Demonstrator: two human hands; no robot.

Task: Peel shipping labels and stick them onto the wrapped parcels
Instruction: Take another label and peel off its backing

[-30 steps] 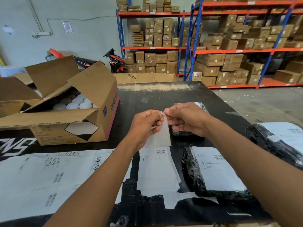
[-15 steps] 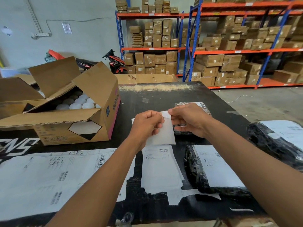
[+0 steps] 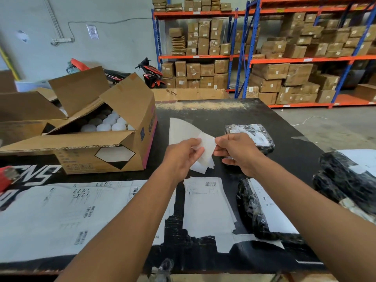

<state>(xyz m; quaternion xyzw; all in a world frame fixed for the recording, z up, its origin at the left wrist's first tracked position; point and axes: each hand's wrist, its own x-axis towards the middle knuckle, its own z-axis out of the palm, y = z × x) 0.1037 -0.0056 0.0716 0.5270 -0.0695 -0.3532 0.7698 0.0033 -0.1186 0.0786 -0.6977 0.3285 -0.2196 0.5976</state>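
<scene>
Above the black table (image 3: 280, 123) I hold a white shipping label (image 3: 206, 148) that is splitting into two layers. My left hand (image 3: 182, 156) pinches one layer, which curls up and away to the left. The other layer's corner is pinched by my right hand (image 3: 236, 151). A small black-wrapped parcel (image 3: 252, 132) lies just behind my right hand. Another wrapped parcel (image 3: 262, 210) with a label on top lies under my right forearm. A larger wrapped parcel (image 3: 350, 178) sits at the right edge. A stack of labels (image 3: 205, 206) lies between my forearms.
An open cardboard box (image 3: 97, 139) with several white round items stands at the left. Large printed label sheets (image 3: 61, 216) cover the near left of the table. Something red (image 3: 6, 178) shows at the far left edge. Shelving with cartons and a motorbike stand beyond the table.
The two layers of the label have come apart: my left hand drew one layer up and left, and my hands have separated slightly.
</scene>
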